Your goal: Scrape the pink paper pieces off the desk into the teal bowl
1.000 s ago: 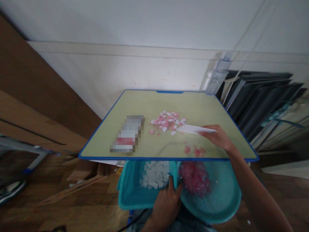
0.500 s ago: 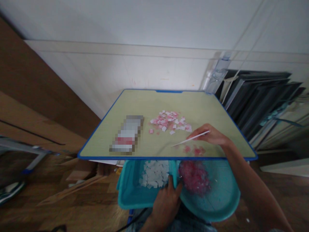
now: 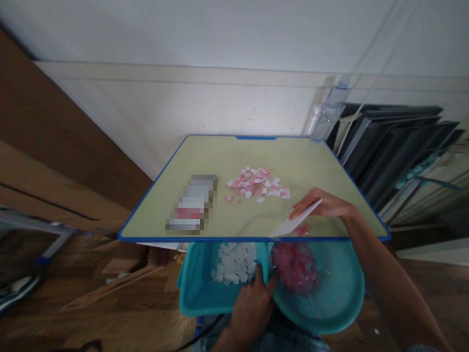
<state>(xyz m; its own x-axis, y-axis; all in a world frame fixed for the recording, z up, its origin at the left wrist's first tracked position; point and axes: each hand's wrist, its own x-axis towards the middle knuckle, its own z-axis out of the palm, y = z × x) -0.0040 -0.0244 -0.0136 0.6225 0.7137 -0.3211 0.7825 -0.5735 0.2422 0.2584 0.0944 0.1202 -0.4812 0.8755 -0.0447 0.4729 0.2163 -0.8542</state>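
My right hand (image 3: 317,203) is closed on a thin white card (image 3: 296,221), tilted with its lower edge near the front of the blue-edged table (image 3: 340,171), over a pink smear (image 3: 302,229). My left hand (image 3: 254,303) is at the adjoining rims of a teal tray (image 3: 205,305) and a round teal basin (image 3: 342,313), index finger and thumb over the rims. The tray holds small white paper squares (image 3: 236,264). In the basin lies a mound of fluffy pink-red material (image 3: 295,269). Pink-stained white squares (image 3: 256,182) are scattered mid-table.
A pixelated flat object (image 3: 192,203) lies on the table's left side. A clear plastic bottle (image 3: 330,112) stands at the back right corner, beside a stack of dark panels (image 3: 395,137). A white wall (image 3: 220,102) is behind the table. Wooden boards (image 3: 120,288) lie on the floor.
My right hand has turned the white card so its face shows more, and its lower edge has come toward the table's front edge. One of the pink smears is now covered. My left hand stays put.
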